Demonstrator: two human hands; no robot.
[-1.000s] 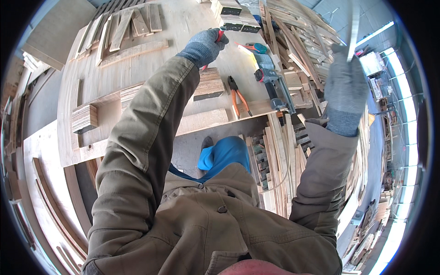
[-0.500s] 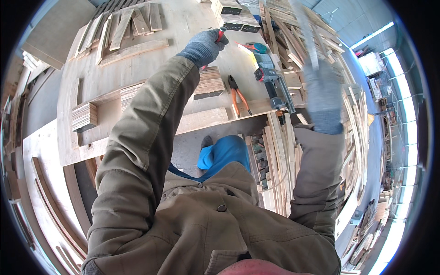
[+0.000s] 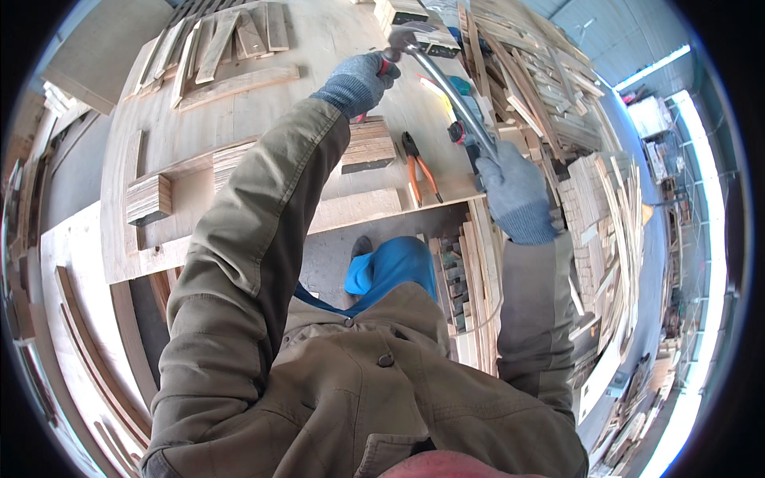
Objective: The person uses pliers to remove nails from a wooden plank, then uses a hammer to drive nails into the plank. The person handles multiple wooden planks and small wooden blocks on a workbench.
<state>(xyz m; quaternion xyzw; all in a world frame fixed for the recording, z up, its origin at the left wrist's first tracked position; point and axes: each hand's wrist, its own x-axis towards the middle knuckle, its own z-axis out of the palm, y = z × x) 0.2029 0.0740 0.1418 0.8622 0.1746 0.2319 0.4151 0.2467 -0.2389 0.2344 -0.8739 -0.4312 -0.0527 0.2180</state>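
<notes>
From afar, I see the gloved right hand [image 3: 516, 185] gripping a metal hammer [image 3: 456, 97], shaft slanting up-left above the worktop [image 3: 327, 36], head beside the red-handled tool [image 3: 386, 65] clasped in the nearer left hand [image 3: 358, 81]; contact unclear.

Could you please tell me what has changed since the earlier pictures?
The right hand has swung down and left, bringing the head of the hammer close to the red tool; contact is unclear. Nothing was taken up or released. The left hand keeps its grip, and the pliers lie unmoved.
</notes>
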